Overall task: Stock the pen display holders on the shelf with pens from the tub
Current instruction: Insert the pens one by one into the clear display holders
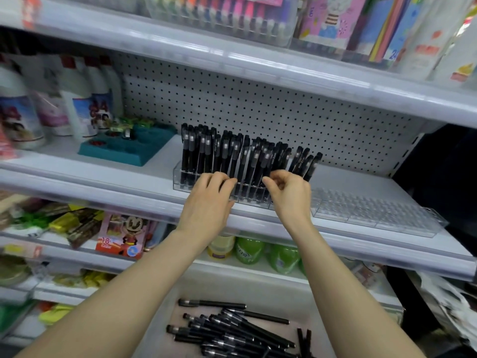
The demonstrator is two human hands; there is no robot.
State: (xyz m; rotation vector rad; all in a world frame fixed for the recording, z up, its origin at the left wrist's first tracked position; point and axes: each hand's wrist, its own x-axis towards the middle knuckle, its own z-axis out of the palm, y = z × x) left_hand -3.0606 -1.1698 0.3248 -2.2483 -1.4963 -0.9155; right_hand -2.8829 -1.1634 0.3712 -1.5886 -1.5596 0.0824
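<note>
Fingers [273, 180] of right hand [291, 195] pinch a pen [267, 161]; left hand [209, 197] grip unclear.
Left holder [178, 177] looks nearly full, right holder [387, 218] empty, near tub [304, 319] still holds many.

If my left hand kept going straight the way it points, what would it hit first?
Probably the black pens in the clear holder; fingertips of the left hand seem nearly there, depth unclear.

White tiered shelving [160, 174], clear rails on the front edges. Perforated pegboard back panel [258, 104]. White bottles [77, 104] and a teal tray [124, 151] at left, marker sets [227, 14] on top, green bottles [258, 251] below. Bright, even light. Dark gap [438, 177] at right.
</note>
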